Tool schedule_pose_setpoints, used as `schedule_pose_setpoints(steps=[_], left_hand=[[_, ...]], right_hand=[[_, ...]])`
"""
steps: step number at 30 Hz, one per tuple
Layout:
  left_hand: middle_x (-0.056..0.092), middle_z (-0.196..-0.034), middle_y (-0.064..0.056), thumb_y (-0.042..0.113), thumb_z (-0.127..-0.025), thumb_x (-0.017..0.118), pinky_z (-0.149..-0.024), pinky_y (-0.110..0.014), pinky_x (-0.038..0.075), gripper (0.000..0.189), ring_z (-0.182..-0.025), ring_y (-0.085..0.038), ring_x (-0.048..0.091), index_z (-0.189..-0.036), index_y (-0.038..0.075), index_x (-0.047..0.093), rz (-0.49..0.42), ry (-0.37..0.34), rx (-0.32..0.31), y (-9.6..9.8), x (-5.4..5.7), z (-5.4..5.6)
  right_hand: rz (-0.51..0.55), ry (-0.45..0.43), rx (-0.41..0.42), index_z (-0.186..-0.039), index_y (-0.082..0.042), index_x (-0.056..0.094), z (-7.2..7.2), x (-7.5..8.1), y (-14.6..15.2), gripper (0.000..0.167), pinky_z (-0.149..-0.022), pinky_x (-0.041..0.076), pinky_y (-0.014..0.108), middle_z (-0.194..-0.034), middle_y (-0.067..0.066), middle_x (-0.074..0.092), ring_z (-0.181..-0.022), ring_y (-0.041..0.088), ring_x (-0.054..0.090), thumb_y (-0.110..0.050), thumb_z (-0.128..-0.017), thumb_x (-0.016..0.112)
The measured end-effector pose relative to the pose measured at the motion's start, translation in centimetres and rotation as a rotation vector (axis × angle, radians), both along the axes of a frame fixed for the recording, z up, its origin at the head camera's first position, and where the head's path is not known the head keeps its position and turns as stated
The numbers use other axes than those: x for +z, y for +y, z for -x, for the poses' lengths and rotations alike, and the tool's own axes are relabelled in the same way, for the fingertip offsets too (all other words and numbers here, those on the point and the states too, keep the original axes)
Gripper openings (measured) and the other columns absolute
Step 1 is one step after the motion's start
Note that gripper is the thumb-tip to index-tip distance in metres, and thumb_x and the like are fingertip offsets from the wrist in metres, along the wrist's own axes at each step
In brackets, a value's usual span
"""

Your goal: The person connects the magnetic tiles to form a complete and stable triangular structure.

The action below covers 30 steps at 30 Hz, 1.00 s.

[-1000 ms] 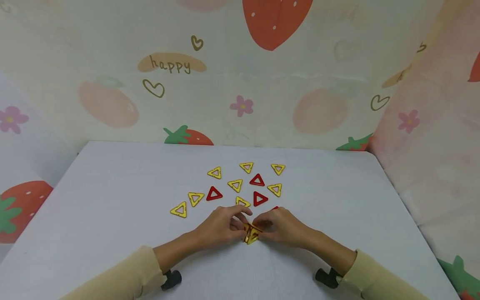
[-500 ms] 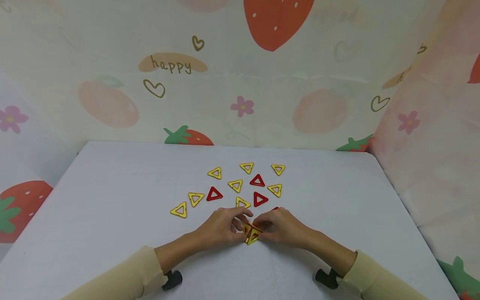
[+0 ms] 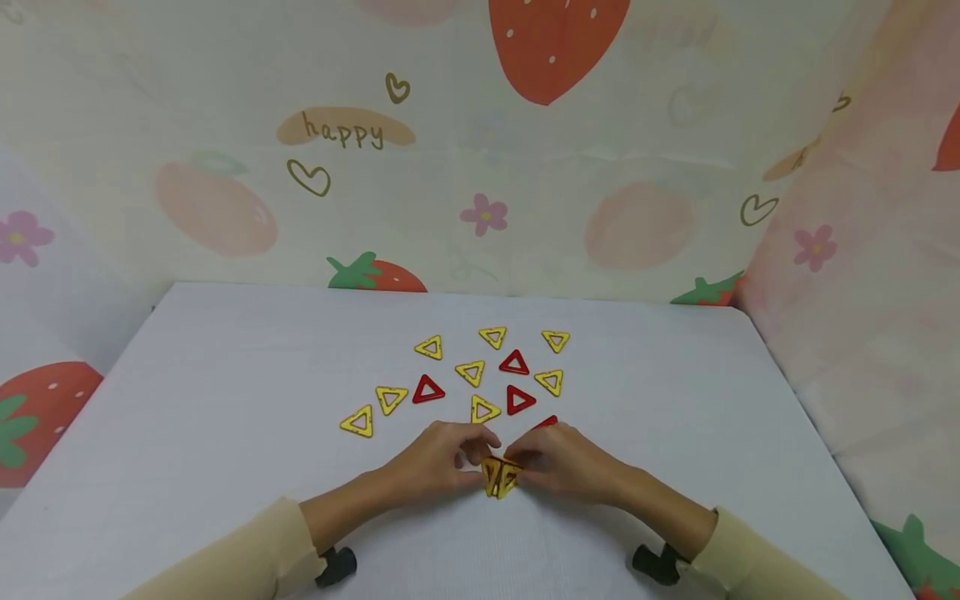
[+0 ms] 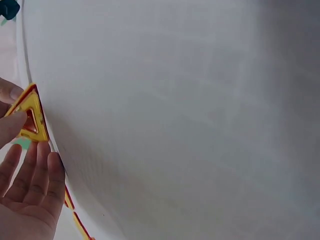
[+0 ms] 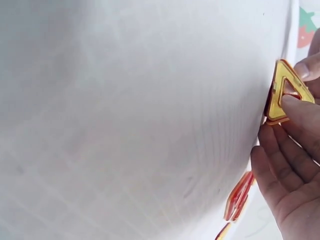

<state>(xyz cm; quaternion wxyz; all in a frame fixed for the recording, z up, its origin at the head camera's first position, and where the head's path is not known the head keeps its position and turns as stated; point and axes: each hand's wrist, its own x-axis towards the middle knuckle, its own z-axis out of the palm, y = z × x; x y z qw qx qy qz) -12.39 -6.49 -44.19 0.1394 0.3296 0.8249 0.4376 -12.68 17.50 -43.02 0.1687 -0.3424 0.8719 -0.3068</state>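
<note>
Yellow-and-red, glossy plastic-looking triangle assembly (image 3: 500,477) sits between both hands, near side of the white cloth-covered bench (image 3: 225,375), at 6 o'clock of the scatter. Clock below centres on this assembly, 12 away from the person. Left hand (image 3: 438,462) at 9 to 10 o'clock, grip clamped on the assembly, thumb on a yellow face. Right hand (image 3: 566,468) at 3 o'clock, grip also clamped on it, thumb across the opposite face in the right wrist view. Two yellow faces meet at an angle, head view; fingers cover much of it, so can't tell whether the base touches the bench.

Loose triangular frames lie flat. Nearest yellow triangle frame (image 3: 484,409) just before 12, close to left fingertips. Red triangle frame (image 3: 547,422) at 1 to 2 o'clock, partly behind right hand. Two more red ones near 12, a further red one between 10 and 11. Other yellow ones: two at 10, one at 11, one between 11 and 12, one at 12, two around 1.

Beige sleeves (image 3: 240,554), black wrist devices (image 3: 337,567) at both wrists. Cream backdrop (image 3: 540,158) with printed strawberries beyond the bench.
</note>
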Motion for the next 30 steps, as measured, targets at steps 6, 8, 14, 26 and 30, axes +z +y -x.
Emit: schedule_pose_setpoints(steps=[6,8,14,26,30], left_hand=[[0.071,-0.096,0.003,0.005,-0.086,0.075,-0.076,-0.026,0.054,0.026,-0.084,-0.014,0.064,-0.112,0.006,0.071,0.02,-0.006,-0.008,-0.3,0.0,-0.3],[0.072,-0.098,0.003,0.005,-0.086,0.075,-0.076,-0.025,0.054,0.026,-0.083,-0.013,0.064,-0.112,0.007,0.071,0.024,-0.009,-0.011,-0.4,-0.1,-0.4],[0.072,-0.097,0.004,0.006,-0.087,0.075,-0.076,-0.024,0.054,0.024,-0.083,-0.01,0.064,-0.111,0.006,0.073,0.022,-0.016,-0.017,-0.5,-0.2,-0.6],[0.072,-0.092,0.005,0.005,-0.087,0.074,-0.076,-0.025,0.055,0.018,-0.08,-0.002,0.062,-0.105,0.006,0.074,-0.022,-0.085,-0.057,-0.7,-0.1,-1.2],[0.07,-0.091,0.007,0.004,-0.086,0.075,-0.076,-0.024,0.055,0.018,-0.08,-0.002,0.062,-0.105,0.007,0.073,-0.023,-0.098,-0.061,-0.6,-0.1,-1.4]], right_hand=[[0.013,0.028,0.007,-0.114,-0.008,0.073,-0.7,-0.3,0.3,0.027,-0.085,0.053,0.023,-0.104,-0.007,0.072,-0.093,0.003,0.064,-0.01,-0.087,0.077],[0.013,0.046,0.007,-0.115,-0.007,0.073,-0.9,-0.4,0.3,0.028,-0.086,0.054,0.024,-0.105,-0.005,0.072,-0.095,0.004,0.064,-0.009,-0.087,0.077],[-0.007,0.039,0.009,-0.119,-0.007,0.071,-1.7,-0.5,0.2,0.031,-0.09,0.052,0.025,-0.109,-0.006,0.07,-0.099,0.004,0.063,-0.013,-0.089,0.076],[-0.019,0.033,0.065,-0.116,-0.01,0.073,-2.3,-0.4,-0.1,0.026,-0.087,0.052,0.022,-0.104,-0.012,0.069,-0.096,0.0,0.061,-0.014,-0.09,0.075],[-0.014,0.043,0.079,-0.115,-0.01,0.073,-2.4,-0.5,-0.1,0.025,-0.088,0.052,0.023,-0.104,-0.012,0.069,-0.096,-0.001,0.061,-0.013,-0.09,0.074]])
